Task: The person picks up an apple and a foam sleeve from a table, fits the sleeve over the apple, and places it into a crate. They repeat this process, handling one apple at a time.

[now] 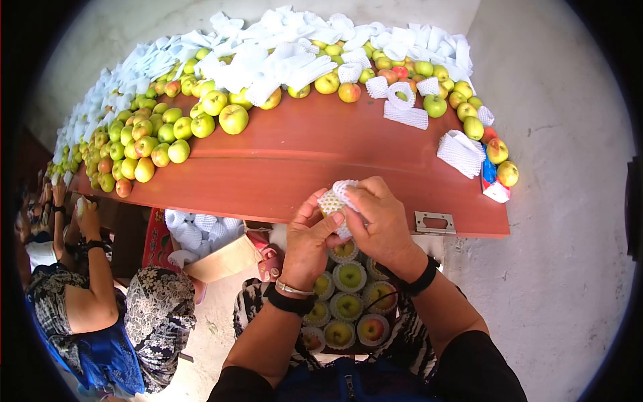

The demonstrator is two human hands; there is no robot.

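Note:
Both of my hands meet above the front edge of the table, closed around a white foam net sleeve (pixel 333 204). Yellow-green shows through its mesh, so an apple seems to be inside, mostly hidden by fingers and foam. My left hand (pixel 309 234) grips the sleeve from the left, thumb across its front. From the right, the fingers of my right hand (pixel 380 221) pinch the foam's folded upper edge. Just below my hands, on or near my lap, several apples (pixel 349 275) sit in white foam nets, packed close together.
Loose green and reddish apples (pixel 161 137) lie on the red-brown table (pixel 288 151), with heaped foam nets (pixel 268 60) behind. A metal plate (pixel 435 222) is fixed at its front edge. Left stand a box of foam nets (pixel 201 234) and another person's arm (pixel 97 281). A wall (pixel 549 167) borders the right.

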